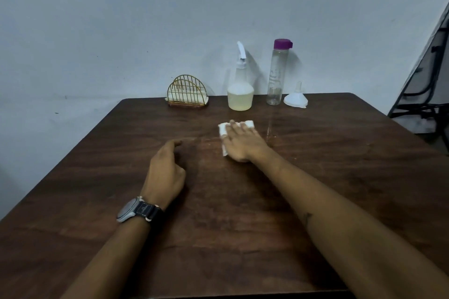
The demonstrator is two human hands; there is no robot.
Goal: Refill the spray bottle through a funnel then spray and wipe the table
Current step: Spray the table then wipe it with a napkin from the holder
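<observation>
"Well, what is the right hand doing?"

"The right hand point(240, 139) lies flat on a folded white tissue point(223, 128). Its fingers are straight and a little spread, and they press the tissue onto the brown table point(243, 238), past the middle toward the far side. White shows beyond the fingertips and along the thumb side."

"And the left hand?"

"The left hand point(165, 170) rests on the wood nearer the person, apart from the tissue, and holds nothing. The forefinger points forward and the other fingers are loosely curled under. A watch point(138, 210) with a dark strap sits on that wrist."

"Where is the spray bottle?"

"The spray bottle point(240, 94) stands upright at the far edge by the wall, a little beyond the right hand and not touching it. Its white trigger head is on, and pale yellowish liquid fills the wide lower part."

"Anything beside it?"

"Just to its right stands a tall clear bottle point(277, 75) with a purple cap; I can't tell if anything is left in it. Next to that sits a white funnel point(296, 98), mouth down and spout up. To the left of the spray bottle is a gold wire napkin holder point(186, 92) with white napkins in it."

"Is the wood wet?"

"A thin shiny streak point(268, 133) runs just right of the right hand."
</observation>
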